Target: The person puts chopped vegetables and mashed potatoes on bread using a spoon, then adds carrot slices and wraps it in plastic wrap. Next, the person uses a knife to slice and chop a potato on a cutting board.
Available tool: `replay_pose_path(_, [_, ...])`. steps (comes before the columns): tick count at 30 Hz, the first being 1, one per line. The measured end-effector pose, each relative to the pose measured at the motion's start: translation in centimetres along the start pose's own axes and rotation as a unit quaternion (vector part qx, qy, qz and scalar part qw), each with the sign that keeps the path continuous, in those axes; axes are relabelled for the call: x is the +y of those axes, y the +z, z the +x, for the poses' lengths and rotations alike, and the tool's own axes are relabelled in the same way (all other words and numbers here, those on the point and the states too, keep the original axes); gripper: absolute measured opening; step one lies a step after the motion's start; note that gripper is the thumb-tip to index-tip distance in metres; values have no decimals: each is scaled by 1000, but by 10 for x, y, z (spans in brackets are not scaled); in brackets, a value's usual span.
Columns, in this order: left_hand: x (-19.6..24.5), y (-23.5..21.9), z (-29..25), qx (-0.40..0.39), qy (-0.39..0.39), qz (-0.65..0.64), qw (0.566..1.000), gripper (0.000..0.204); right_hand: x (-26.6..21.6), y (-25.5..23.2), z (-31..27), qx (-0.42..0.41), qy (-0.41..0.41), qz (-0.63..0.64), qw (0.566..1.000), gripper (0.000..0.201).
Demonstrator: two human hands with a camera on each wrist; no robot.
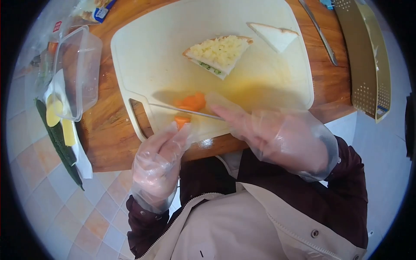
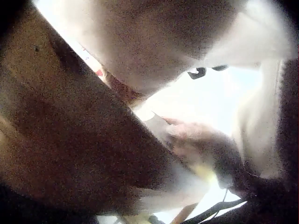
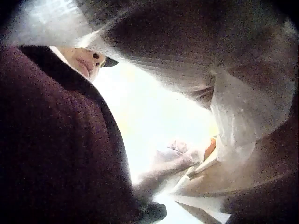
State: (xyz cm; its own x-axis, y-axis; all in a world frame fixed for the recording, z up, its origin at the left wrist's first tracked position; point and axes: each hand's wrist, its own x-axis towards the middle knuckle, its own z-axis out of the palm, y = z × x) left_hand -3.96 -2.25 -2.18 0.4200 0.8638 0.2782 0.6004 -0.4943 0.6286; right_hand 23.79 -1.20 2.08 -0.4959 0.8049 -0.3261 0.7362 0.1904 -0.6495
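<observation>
At the left edge of the worktop [image 1: 104, 143] lies a long dark-green cucumber [image 1: 54, 134], beside a white sheet [image 1: 80, 151] bearing yellow slabs [image 1: 68, 132]. Just right of these is a clear plastic tub [image 1: 89, 65].

Next comes the cutting board [image 1: 147, 52]. At its near side the gloved left hand [image 1: 158, 167] pinches an orange piece [image 1: 182, 121], probably carrot, between its fingers. Chopped orange bits [image 1: 192, 102] lie just beyond, across the knife [image 1: 186, 110]. The gloved right hand [image 1: 277, 138] grips the knife, its handle hidden. Farther back sit a sandwich wedge [image 1: 216, 52] with a shredded yellow topping and, to its right, a bread triangle [image 1: 276, 38]. Off the board's right side are a thin metal utensil [image 1: 320, 32] and a gold perforated rack [image 1: 366, 86].

The step in hand looks like cutting up the orange piece; the next stroke calls for a steady pinch, with the left fingertips kept clear of the blade.

Only the head view shows the food's layout. The right wrist view gives a low side look at the orange piece by the left fingers; the left wrist view is too dark and blurred to show the pinch.
</observation>
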Motion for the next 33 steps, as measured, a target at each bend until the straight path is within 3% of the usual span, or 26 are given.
replay_pose_path(3, [3,-3,4,-17,-32,-28,999,33,3,-5,-5,2,-9,53,999,54])
replay_pose_path(5, [2,6,-4,8,-49,-20,999,35,-1,-13,-9,-29,31,154,987,54])
replay_pose_path(7, [15,18,0,81,-155,5,985,35,2,-9,-13,-14,25,93,995,53])
replay_pose_path(8, [21,18,10,77,-172,46,981,34,4,-7,-14,3,27,34,999,53])
replay_pose_path(12, [29,24,27,68,-106,150,981,27,6,-8,-15,1,28,129,991,52])
replay_pose_path(16, [33,22,22,58,-150,171,972,26,6,-8,-17,-15,44,31,998,52])
replay_pose_path(18, [33,20,20,41,-101,161,981,23,5,-3,-16,-12,17,12,1000,52])
replay_pose_path(19, [37,13,20,56,-110,188,974,23,3,-6,-18,2,24,40,999,52])
replay_pose_path(21, [45,3,23,2,-226,97,969,20,3,-7,-19,14,8,69,998,52])
replay_pose_path(22, [25,-3,15,65,-101,81,989,17,4,-6,-21,17,23,71,997,52])
replay_pose_path(24, [25,-45,24,186,-120,193,956,11,6,-7,-21,23,35,74,996,52])
replay_pose_path(25, [17,-66,29,217,-314,207,901,9,6,-8,-21,16,34,84,996,52])
replay_pose_path(26, [8,-98,34,250,-334,311,854,11,7,-8,-21,8,35,94,995,51])
replay_pose_path(27, [-11,-123,34,332,-342,297,828,18,9,-8,-22,9,32,94,995,51])
replay_pose_path(28, [-40,-157,26,323,-393,305,805,25,10,-7,-22,7,25,86,996,51])
replay_pose_path(29, [-76,-183,9,309,-326,336,828,28,11,-6,-22,7,20,79,997,52])
replay_pose_path(30, [-105,-199,3,269,-353,365,818,29,11,-6,-21,10,21,82,996,52])
replay_pose_path(31, [-114,-210,-3,265,-348,364,822,29,12,-6,-20,11,-7,67,998,54])
replay_pose_path(33, [-135,-210,0,159,-358,364,845,29,16,-1,-23,12,-1,59,998,57])
